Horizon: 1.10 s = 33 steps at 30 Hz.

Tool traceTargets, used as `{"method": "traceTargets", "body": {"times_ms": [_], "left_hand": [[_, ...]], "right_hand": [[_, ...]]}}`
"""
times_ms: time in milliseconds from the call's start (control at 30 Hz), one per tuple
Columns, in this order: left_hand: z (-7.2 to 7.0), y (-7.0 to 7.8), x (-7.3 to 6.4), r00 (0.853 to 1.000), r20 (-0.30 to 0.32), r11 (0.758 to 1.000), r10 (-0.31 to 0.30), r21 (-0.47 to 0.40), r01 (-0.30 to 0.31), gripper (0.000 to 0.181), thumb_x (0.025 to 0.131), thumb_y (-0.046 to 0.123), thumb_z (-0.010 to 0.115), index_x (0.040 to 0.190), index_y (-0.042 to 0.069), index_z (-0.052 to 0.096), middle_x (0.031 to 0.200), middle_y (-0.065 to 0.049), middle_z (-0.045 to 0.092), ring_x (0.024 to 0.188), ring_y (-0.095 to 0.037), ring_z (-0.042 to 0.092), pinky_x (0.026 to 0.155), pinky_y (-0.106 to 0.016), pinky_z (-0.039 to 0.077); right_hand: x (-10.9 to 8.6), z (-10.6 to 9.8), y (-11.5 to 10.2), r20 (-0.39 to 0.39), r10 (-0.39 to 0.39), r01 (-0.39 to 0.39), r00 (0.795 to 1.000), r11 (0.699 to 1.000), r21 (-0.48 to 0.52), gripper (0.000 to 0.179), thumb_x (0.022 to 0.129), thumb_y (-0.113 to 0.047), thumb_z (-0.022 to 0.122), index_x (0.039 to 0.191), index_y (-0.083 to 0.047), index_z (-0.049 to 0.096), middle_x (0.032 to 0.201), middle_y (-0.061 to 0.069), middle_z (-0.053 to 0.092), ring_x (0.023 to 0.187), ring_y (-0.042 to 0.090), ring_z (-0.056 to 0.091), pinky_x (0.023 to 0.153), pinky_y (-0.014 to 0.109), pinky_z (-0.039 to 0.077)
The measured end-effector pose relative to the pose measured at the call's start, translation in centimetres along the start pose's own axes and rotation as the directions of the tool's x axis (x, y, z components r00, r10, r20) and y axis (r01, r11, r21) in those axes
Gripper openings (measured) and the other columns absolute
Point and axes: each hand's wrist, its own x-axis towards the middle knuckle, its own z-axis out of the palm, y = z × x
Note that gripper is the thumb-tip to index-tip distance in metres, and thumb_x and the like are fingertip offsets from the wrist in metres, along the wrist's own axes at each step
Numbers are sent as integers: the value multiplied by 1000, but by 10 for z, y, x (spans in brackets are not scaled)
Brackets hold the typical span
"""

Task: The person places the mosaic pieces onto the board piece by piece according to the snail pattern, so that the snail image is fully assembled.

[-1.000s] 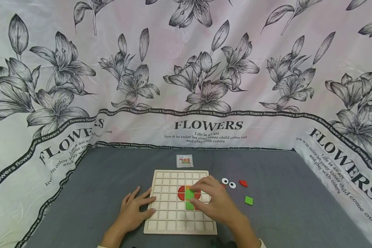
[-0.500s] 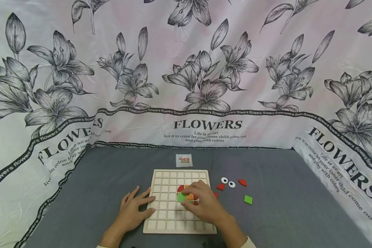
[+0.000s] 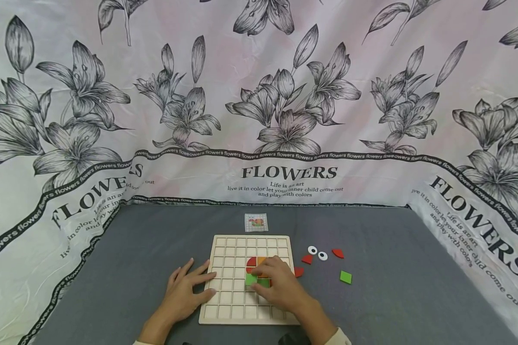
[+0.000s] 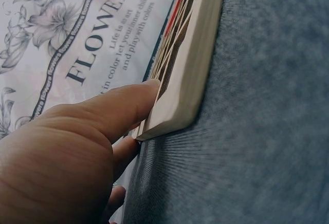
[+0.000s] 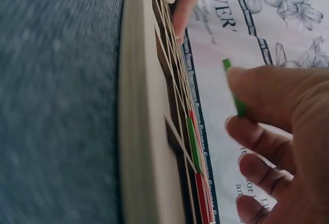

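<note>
Though part-full, gridded board (image 3: 227, 286) (red pieces (image 3: 251, 261) inside)

Before you — one board (image 3: 227, 299), one card (image 3: 256, 223); loose (off-board): two eye discs (image 3: 312, 250), three red pieces (image 3: 338, 253), one green square (image 3: 346, 277).

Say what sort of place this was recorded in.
Probably a small tabletop workspace screened off for recording, though the wider room is out of view. Flower-printed sheeting surrounds a gray tabletop, and a wooden grid board lies there with a small picture card beyond it.
</note>
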Motion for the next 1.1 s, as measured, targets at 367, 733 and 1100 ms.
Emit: {"method": "traceTargets", "body": {"times_ms": [367, 733, 1100], "left_hand": [[2, -2, 1, 1000, -14, 1000, 10, -1, -10, 41, 82, 32, 78, 121, 22, 71, 144, 0, 47, 142, -37, 18, 110, -58, 3], [0, -2, 0, 1000, -2, 1000, -3, 10, 3, 42, 82, 34, 77, 122, 22, 70, 145, 0, 46, 142, -37, 17, 110, -58, 3], [1, -3, 1, 1000, 0, 1000, -3, 4, 3, 42, 82, 32, 78, 122, 21, 71, 145, 0, 46, 142, -35, 18, 110, -57, 2]], "right_hand": [[-2, 8, 2, 43, 53, -49, 998, 995, -84, 21, 81, -18, 77, 100, -13, 74, 98, -6, 60, 98, 17, 52, 97, 44, 41], [-2, 12, 4, 69, 85, -81, 994, 995, -51, 18, 82, -21, 76, 99, -15, 75, 97, -10, 54, 93, 11, 43, 76, 25, 44], [-2, 8, 6, 12, 15, -14, 1000, 998, -63, 21, 80, -19, 77, 100, -13, 75, 91, -6, 55, 87, 11, 44, 73, 26, 44]]}}
